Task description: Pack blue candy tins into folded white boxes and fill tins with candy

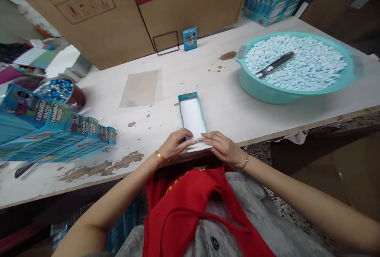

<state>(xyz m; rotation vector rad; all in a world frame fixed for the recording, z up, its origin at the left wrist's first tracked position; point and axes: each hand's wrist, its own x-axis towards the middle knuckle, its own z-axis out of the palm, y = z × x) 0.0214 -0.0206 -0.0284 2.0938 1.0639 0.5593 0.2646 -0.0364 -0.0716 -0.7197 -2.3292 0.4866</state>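
Observation:
A shallow open carton (pixel 191 112), white inside with blue printed walls, lies lengthwise in front of me at the table's front edge. My left hand (pixel 176 144) is closed on its near end from the left, thumb and fingers at a white flap (pixel 198 146). From the right, my right hand (pixel 224 146) pinches the same end, its fingertips on the flap. Parts of the carton's near corners are hidden behind my fingers.
A turquoise tub (pixel 267 95) of pale blue-white pieces holds a dark scoop (pixel 276 65) at right. Stacked blue boxes (pixel 59 130) and a bowl of wrapped candies (pixel 56 90) stand left. A small blue box (pixel 190 39) stands against large cardboard cartons (pixel 190 15) behind.

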